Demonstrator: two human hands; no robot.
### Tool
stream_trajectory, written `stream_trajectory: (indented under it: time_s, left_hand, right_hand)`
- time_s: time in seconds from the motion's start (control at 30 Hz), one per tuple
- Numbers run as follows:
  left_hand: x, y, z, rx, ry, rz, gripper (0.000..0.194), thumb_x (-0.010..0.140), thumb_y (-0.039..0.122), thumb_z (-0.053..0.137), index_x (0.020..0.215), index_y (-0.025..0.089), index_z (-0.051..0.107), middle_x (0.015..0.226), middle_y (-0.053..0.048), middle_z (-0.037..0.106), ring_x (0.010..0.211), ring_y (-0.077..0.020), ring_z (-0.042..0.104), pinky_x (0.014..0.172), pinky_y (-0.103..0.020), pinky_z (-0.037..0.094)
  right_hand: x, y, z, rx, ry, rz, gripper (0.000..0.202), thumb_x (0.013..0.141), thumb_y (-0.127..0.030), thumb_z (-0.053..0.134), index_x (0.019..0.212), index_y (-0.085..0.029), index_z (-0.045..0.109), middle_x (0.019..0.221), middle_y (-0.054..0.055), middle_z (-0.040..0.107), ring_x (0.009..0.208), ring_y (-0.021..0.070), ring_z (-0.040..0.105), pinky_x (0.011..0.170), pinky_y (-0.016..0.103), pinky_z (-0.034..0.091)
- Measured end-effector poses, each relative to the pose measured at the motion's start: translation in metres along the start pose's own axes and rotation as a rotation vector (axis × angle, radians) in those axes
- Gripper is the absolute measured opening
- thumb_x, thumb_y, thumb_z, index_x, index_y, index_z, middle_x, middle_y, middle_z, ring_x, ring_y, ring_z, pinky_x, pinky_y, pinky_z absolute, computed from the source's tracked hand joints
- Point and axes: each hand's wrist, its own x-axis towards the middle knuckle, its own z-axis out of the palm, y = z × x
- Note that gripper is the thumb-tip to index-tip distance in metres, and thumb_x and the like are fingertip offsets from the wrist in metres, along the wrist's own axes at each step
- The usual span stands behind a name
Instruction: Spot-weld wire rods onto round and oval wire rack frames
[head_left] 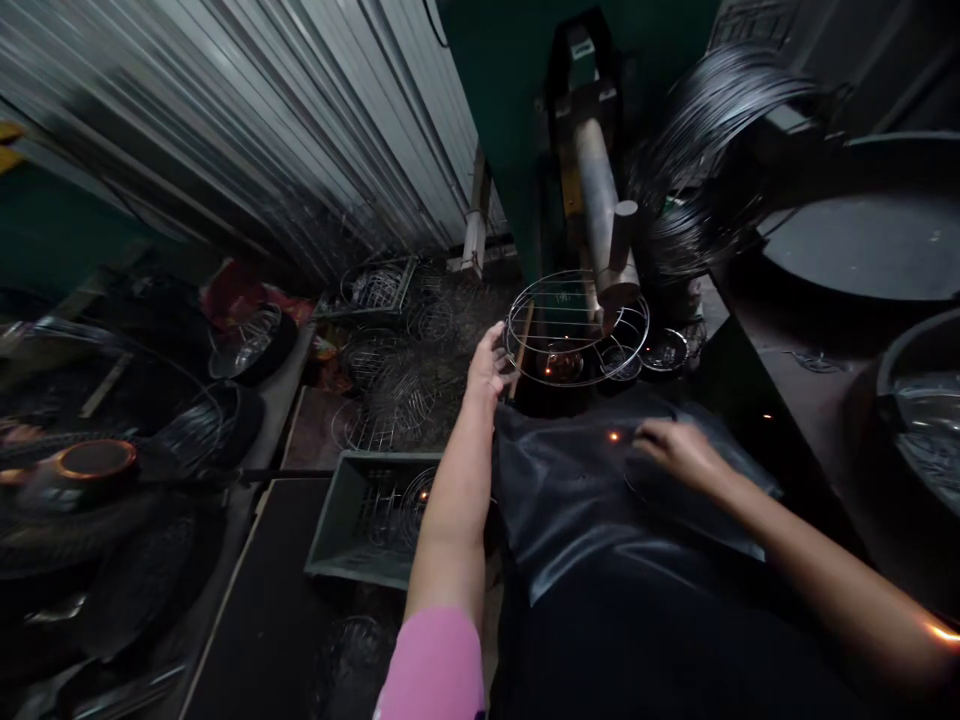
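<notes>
My left hand (491,365) grips the left rim of a round wire rack (562,383), with thumb and fingers around its edge. The rack is held at the spot welder's thick metal electrode arm (600,190), its right part lying under the arm's lower end. My right hand (675,447) is apart from the rack, low over a dark apron (570,500), fingers curled together. A thin curved line shows by its fingertips, too faint to name. Small orange sparks glow around both hands.
A green plastic crate (360,570) with wire pieces stands left of my left arm. Beyond it lie piled wire racks (405,390). At right are a wire coil (720,110) and large round tubs (862,245). Small wire rings (665,350) sit below the electrode.
</notes>
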Motion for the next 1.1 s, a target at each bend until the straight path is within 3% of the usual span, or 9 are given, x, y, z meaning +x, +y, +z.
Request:
stream_trajectory:
  time_s: [0.07,0.13,0.2,0.37,0.67,0.8,0.97,1.1]
  left_hand:
    - [0.012,0.011,-0.002,0.069,-0.068,0.022,0.038,0.059,0.044,0.071,0.086,0.021,0.058,0.079,-0.002,0.055,0.070,-0.0144,0.055,0.066,-0.032,0.046]
    - [0.020,0.014,0.002,0.114,-0.147,0.053,0.034,0.054,0.034,0.075,0.079,0.019,0.058,0.072,0.000,0.054,0.064,-0.0119,0.054,0.061,-0.028,0.044]
    - [0.020,0.010,0.007,0.129,-0.170,0.080,0.033,0.049,0.026,0.078,0.071,0.017,0.055,0.063,0.002,0.050,0.053,-0.0078,0.048,0.052,-0.021,0.039]
    - [0.005,-0.008,0.009,0.009,-0.118,0.076,0.033,0.047,0.024,0.078,0.064,0.016,0.050,0.052,0.007,0.040,0.039,-0.0016,0.033,0.038,-0.015,0.021]
    - [-0.001,-0.003,0.006,-0.096,-0.111,-0.069,0.036,0.049,0.033,0.079,0.062,0.016,0.049,0.048,0.008,0.038,0.036,-0.0022,0.032,0.035,-0.016,0.021]
    - [-0.003,-0.009,0.003,-0.132,-0.086,-0.069,0.035,0.046,0.024,0.079,0.061,0.016,0.049,0.048,0.009,0.037,0.037,-0.0013,0.030,0.035,-0.016,0.021]
    - [-0.009,-0.019,0.007,-0.258,-0.018,-0.001,0.031,0.046,0.016,0.072,0.058,0.016,0.044,0.046,0.010,0.031,0.036,0.0004,0.022,0.034,-0.014,0.016]
    - [-0.018,-0.024,0.009,-0.299,0.005,0.056,0.031,0.045,0.016,0.069,0.058,0.017,0.041,0.046,0.012,0.025,0.036,0.0007,0.017,0.033,-0.014,0.013]
  right_hand:
    - [-0.015,0.005,0.033,-0.224,-0.351,0.095,0.015,0.079,-0.020,0.053,0.086,-0.015,0.066,0.089,0.011,0.069,0.084,0.0233,0.065,0.072,0.030,0.047]
    - [-0.022,0.006,0.056,-0.306,-0.451,0.141,0.018,0.077,-0.015,0.054,0.089,-0.012,0.067,0.096,0.015,0.067,0.090,0.0270,0.064,0.074,0.032,0.047]
    - [-0.022,0.007,0.065,-0.320,-0.447,0.148,0.020,0.077,-0.012,0.051,0.091,-0.012,0.067,0.098,0.016,0.067,0.093,0.0275,0.063,0.074,0.033,0.047]
    - [-0.022,0.011,0.059,-0.331,-0.434,0.154,0.023,0.078,-0.011,0.049,0.094,-0.011,0.066,0.098,0.016,0.067,0.091,0.0259,0.065,0.073,0.032,0.050]
    - [-0.016,-0.001,0.075,-0.265,-0.333,0.175,0.026,0.069,0.000,0.046,0.071,-0.016,0.067,0.084,0.021,0.068,0.079,0.0340,0.066,0.065,0.042,0.050]
    - [-0.026,0.004,0.054,-0.110,-0.276,0.118,0.023,0.073,-0.009,0.045,0.086,-0.015,0.062,0.084,0.015,0.068,0.075,0.0255,0.066,0.067,0.036,0.050]
    - [-0.011,-0.022,-0.011,0.676,-0.146,0.083,0.019,0.080,-0.037,0.047,0.081,-0.019,0.053,0.057,0.000,0.059,0.049,0.0136,0.055,0.048,0.024,0.045]
    - [0.022,-0.056,-0.048,1.049,0.110,0.068,0.028,0.069,-0.042,0.064,0.079,-0.017,0.056,0.064,0.002,0.063,0.055,0.0129,0.058,0.052,0.025,0.048]
